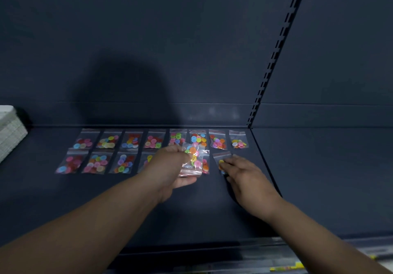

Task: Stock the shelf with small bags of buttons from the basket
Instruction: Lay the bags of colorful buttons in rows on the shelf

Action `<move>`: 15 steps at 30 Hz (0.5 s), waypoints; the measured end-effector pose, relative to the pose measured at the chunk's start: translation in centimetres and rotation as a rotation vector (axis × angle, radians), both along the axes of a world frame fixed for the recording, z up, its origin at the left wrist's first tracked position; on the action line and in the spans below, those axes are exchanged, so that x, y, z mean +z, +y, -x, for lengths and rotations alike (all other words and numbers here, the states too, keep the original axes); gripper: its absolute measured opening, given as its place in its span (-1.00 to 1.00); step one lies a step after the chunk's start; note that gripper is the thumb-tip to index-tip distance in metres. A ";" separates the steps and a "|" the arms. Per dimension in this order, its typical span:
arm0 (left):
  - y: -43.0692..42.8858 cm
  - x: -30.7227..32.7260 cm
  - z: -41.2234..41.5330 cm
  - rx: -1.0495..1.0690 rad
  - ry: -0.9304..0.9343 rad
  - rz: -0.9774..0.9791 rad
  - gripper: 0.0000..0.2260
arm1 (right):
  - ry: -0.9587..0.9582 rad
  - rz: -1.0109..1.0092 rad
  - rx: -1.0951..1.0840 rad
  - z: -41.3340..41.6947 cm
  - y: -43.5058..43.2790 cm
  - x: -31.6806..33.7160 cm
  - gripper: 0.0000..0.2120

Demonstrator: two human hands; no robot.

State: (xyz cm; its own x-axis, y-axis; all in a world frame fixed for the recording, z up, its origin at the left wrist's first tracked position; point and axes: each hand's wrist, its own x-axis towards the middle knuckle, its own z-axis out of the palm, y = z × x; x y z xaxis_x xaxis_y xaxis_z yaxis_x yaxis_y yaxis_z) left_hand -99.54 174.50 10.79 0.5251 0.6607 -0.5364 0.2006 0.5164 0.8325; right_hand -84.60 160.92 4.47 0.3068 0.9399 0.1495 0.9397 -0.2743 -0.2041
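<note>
We log: left hand point(170, 167) clasps spare bags point(192, 158) above the shelf point(127, 210). Right hand point(248, 180) is unclenched, its fingers pressing the last bag point(220, 157) of the near row. The free slot lies just right. Bags run lengthwise near-to-far, and the right hand is nearer.

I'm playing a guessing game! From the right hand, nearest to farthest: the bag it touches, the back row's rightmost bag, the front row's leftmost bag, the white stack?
1. Touched bag, under the right hand, front row.
2. Rightmost bag, back row, just behind.
3. Leftmost bag, front row, left side.
4. White stack, farthest left.
</note>
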 end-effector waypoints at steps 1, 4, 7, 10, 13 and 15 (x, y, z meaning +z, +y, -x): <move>0.1 0.0 0.0 0.004 0.004 -0.003 -0.93 | 0.007 0.020 0.008 0.0 0.3 0.0 -0.61; 0.3 0.1 -0.1 0.006 0.009 -0.004 -0.93 | 0.033 0.057 0.004 0.4 0.8 0.5 -0.56; 0.3 0.1 -0.1 0.009 0.005 0.005 -0.92 | 0.026 0.121 -0.026 0.9 1.0 0.7 -0.51; 0.4 0.2 -0.1 0.010 -0.005 0.007 -0.92 | 0.007 0.196 -0.080 1.4 1.0 0.8 -0.48; 0.3 0.2 -0.3 0.009 -0.016 0.010 -0.92 | 0.014 0.239 -0.127 1.9 1.2 1.0 -0.46; 0.3 0.1 -0.4 0.003 -0.012 0.010 -0.92 | 0.021 0.240 -0.147 2.1 1.4 1.0 -0.45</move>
State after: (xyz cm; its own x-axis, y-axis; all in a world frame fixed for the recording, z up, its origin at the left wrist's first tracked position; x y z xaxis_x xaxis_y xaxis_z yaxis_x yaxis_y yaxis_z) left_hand -99.13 174.85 10.92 0.5295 0.6569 -0.5367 0.1891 0.5254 0.8296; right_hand -86.70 162.29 5.48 0.4429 0.8930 -0.0800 0.8827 -0.4499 -0.1354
